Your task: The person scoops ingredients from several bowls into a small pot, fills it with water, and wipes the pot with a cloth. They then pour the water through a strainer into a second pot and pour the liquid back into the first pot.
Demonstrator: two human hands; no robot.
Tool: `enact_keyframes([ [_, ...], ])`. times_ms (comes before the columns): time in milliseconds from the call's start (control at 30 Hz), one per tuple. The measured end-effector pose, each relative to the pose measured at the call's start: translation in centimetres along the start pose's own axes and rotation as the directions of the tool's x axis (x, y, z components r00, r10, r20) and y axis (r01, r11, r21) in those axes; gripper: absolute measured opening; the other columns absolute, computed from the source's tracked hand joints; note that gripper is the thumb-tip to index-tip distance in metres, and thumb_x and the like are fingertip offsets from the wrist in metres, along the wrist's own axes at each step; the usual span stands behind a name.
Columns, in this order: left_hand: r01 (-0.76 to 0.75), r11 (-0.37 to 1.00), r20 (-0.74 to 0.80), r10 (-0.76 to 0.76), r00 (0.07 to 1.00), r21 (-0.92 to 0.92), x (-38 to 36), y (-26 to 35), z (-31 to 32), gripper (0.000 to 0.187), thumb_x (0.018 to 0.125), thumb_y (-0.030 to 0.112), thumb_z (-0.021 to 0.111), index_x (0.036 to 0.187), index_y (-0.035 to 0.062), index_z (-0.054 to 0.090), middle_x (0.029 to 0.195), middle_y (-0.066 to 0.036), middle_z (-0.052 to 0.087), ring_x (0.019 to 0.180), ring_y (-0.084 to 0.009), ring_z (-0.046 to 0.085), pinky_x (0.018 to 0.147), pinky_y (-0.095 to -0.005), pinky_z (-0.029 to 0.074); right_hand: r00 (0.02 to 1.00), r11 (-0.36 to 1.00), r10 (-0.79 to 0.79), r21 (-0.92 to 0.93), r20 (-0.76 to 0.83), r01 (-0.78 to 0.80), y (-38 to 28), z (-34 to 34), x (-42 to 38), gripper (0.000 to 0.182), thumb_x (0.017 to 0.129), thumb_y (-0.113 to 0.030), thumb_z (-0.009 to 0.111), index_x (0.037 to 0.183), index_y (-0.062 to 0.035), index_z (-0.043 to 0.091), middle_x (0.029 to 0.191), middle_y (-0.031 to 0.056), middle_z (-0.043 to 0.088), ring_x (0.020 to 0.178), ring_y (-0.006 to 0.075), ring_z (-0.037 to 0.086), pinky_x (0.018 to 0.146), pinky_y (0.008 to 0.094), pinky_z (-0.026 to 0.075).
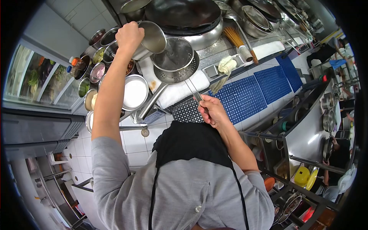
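Observation:
My left hand (pixel 130 37) is closed on the rim side of a metal pot (pixel 154 37), which is tilted with its mouth toward the strainer. My right hand (pixel 212 111) grips the thin handle of a fine-mesh strainer (pixel 174 54). Under the mesh sits a perforated metal ladle (pixel 177 78), its thick handle (pixel 153 101) pointing down and left. A white folded cloth (pixel 182 94) lies beneath them on the counter edge. Left of the ladle stands a bowl of white powder or liquid (pixel 135 92).
Small metal tubs of ingredients (pixel 97 73) crowd the left. A large dark wok (pixel 183 15) sits behind the strainer. To the right are a bamboo brush (pixel 233 36) and a crumpled pale cloth (pixel 227 65). Blue perforated mats (pixel 237 92) cover the floor. Other people (pixel 337 153) stand at far right.

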State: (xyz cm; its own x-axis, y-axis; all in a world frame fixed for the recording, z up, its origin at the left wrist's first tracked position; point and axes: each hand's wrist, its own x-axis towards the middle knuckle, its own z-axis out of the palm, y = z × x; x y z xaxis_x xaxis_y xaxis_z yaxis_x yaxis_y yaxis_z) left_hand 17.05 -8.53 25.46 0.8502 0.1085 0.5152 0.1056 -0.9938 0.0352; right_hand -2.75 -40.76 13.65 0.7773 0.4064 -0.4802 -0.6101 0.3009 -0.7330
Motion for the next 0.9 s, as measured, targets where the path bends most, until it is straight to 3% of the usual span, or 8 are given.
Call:
enact_keyframes([
  [533, -0.076, 0.997, -0.026, 0.077, 0.997, 0.008, 0.6, 0.0, 1.0, 0.027, 0.079, 0.021, 0.058, 0.087, -0.0029, 0.068, 0.092, -0.025, 0.070, 0.083, -0.0465, 0.069, 0.075, -0.0536, 0.056, 1.000, 1.000, 0.001, 0.004, 0.018, -0.001, 0.1, -0.3, 0.6, 0.024, 0.098, -0.007, 0.047, 0.117, 0.0008, 0.060, 0.061, 0.0014, 0.055, 0.036, 0.0063, 0.042, 0.028, 0.0215, 0.029],
  [900, -0.096, 0.994, -0.011, 0.096, 0.995, 0.056, 0.4, 0.5, 1.1, 0.027, 0.082, 0.022, 0.060, 0.091, -0.0005, 0.071, 0.096, -0.021, 0.071, 0.086, -0.0401, 0.071, 0.074, -0.0502, 0.057, 1.000, 1.000, 0.012, -0.011, 0.000, -0.012, -0.3, 0.1, 0.1, 0.025, 0.098, -0.007, 0.047, 0.118, 0.0000, 0.060, 0.061, 0.0010, 0.054, 0.036, 0.0057, 0.042, 0.028, 0.0211, 0.030],
])
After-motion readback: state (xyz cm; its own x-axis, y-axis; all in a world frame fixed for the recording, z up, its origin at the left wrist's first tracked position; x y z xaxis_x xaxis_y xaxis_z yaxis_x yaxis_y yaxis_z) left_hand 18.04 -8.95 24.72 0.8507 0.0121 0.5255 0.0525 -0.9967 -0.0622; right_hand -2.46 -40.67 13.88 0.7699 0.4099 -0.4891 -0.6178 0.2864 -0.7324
